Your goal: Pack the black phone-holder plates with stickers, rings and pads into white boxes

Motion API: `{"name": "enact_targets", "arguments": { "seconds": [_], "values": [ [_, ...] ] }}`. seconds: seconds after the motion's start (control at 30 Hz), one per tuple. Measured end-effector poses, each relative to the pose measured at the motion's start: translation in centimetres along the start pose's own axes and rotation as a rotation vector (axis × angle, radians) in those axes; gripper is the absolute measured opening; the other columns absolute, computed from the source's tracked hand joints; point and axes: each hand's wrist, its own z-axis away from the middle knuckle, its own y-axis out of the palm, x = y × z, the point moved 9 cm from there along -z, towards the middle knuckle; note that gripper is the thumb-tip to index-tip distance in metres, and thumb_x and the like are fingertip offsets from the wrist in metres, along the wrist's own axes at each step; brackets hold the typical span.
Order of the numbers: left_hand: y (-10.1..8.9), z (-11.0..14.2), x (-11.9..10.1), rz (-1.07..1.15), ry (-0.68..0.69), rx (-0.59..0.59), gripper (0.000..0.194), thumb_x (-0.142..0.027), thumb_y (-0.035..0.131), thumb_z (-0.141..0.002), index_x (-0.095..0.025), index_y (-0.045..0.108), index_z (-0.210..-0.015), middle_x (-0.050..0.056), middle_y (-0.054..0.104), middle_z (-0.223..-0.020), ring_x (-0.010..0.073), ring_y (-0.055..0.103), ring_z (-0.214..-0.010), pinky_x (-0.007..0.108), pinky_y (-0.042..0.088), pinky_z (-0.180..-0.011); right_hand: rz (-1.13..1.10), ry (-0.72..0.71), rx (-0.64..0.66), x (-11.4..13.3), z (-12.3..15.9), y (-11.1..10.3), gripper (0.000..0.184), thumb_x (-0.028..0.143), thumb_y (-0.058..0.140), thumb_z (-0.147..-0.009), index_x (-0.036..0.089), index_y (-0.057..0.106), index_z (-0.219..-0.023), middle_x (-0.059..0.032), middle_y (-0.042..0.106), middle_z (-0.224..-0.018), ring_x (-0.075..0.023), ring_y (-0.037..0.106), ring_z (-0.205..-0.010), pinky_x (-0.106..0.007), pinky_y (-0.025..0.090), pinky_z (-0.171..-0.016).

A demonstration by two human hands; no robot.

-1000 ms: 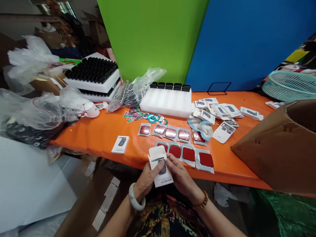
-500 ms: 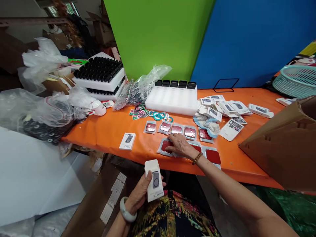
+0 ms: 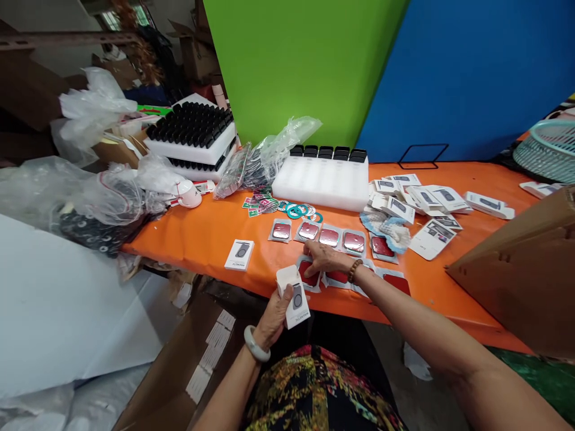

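My left hand (image 3: 275,316) is closed around a small white carton (image 3: 297,304) printed "MAGNETIC" with a grey device picture. The carton's top flap stands open, and it is tilted in front of the table edge. My right hand (image 3: 327,258) reaches over the front row of red-faced square pads in clear wrappers. Its thumb and fingers are apart over the leftmost front pad (image 3: 309,276); contact is hard to make out. Further pads, such as this red pad (image 3: 281,230), lie in a row behind. Another white carton (image 3: 239,255) lies flat to the left.
White foam trays (image 3: 321,182) hold black pieces at the back. Teal rings (image 3: 297,211) and small cards (image 3: 263,202) lie before them. Several flat cartons (image 3: 442,197) and a knitted cloth (image 3: 386,229) lie right, near a large cardboard box (image 3: 516,269). Plastic bags (image 3: 112,194) crowd the left.
My left hand has raised the carton up and to the right, close to the front pads. My right hand's fingers have lifted and bent above the leftmost front pad. The view has shifted slightly.
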Motion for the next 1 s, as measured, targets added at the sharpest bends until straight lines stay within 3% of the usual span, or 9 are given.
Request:
{"name": "enact_targets", "arguments": {
  "seconds": [0.1,0.2,0.3,0.43,0.6,0.8,1.0],
  "values": [
    [-0.2,-0.3,0.0,0.04,0.002,-0.009,0.063,-0.057,0.075,-0.065,-0.015,0.056,-0.108,0.007,0.072,-0.083,0.0228,0.069,-0.078,0.03,0.052,-0.07,-0.063,-0.041,-0.003,0.9,0.4,-0.1,0.034,0.02,0.078,-0.055,0.019,0.055,-0.08,-0.0006,0.058,-0.079,-0.0168,0.053,-0.069,-0.026,0.038,-0.058],
    [-0.7,-0.1,0.1,0.075,-0.009,-0.011,0.063,-0.059,0.073,-0.065,-0.015,0.057,-0.106,0.007,0.072,-0.081,0.0233,0.07,-0.075,0.031,0.053,-0.068,-0.142,-0.087,-0.03,1.9,1.2,0.4,0.018,0.02,0.066,-0.068,0.018,0.054,-0.082,0.0006,0.057,-0.078,-0.0145,0.052,-0.069,-0.024,0.038,-0.059],
    [-1.1,0.5,0.3,0.093,-0.049,-0.005,0.062,-0.062,0.072,-0.064,-0.013,0.06,-0.101,0.009,0.072,-0.079,0.0232,0.069,-0.072,0.031,0.053,-0.067,-0.373,-0.096,-0.066,1.9,2.5,1.3,0.008,0.024,0.055,-0.078,0.018,0.054,-0.084,0.0011,0.058,-0.076,-0.0134,0.052,-0.068,-0.024,0.039,-0.058],
    [-0.5,1.8,0.8,0.101,-0.123,0.104,0.064,-0.066,0.067,-0.066,-0.011,0.063,-0.099,0.012,0.072,-0.077,0.0222,0.068,-0.069,0.031,0.053,-0.064,-0.81,-0.048,-0.09,0.3,4.8,2.0,0.021,0.036,0.062,-0.076,0.018,0.055,-0.084,0.0008,0.059,-0.077,-0.0135,0.053,-0.068,-0.026,0.042,-0.061],
    [0.4,2.7,1.7,0.084,-0.188,0.221,0.065,-0.069,0.064,-0.067,-0.011,0.065,-0.095,0.012,0.071,-0.077,0.0196,0.066,-0.065,0.028,0.052,-0.06,-1.059,0.005,-0.122,-1.6,8.0,0.6,0.029,0.04,0.072,-0.071,0.018,0.057,-0.082,0.0011,0.06,-0.077,-0.0129,0.055,-0.068,-0.027,0.045,-0.065],
    [3.5,3.5,3.8,0.044,-0.253,0.382,0.063,-0.063,0.07,-0.064,-0.01,0.066,-0.098,0.012,0.07,-0.086,0.019,0.066,-0.071,0.028,0.052,-0.063,-1.178,0.005,-0.441,-2.1,10.6,-2.7,0.033,0.041,0.075,-0.068,0.022,0.056,-0.088,-0.0016,0.063,-0.084,-0.0152,0.058,-0.072,-0.029,0.049,-0.067],
    [5.6,4.3,5.4,-0.003,-0.251,0.542,0.077,-0.068,0.07,-0.059,-0.008,0.063,-0.107,0.015,0.069,-0.085,0.0244,0.067,-0.075,0.031,0.052,-0.064,-1.124,-0.096,-0.656,-0.8,12.4,-1.2,0.025,0.038,0.071,-0.074,0.022,0.057,-0.089,-0.001,0.062,-0.085,-0.0154,0.057,-0.076,-0.028,0.048,-0.07]
  ]
}}
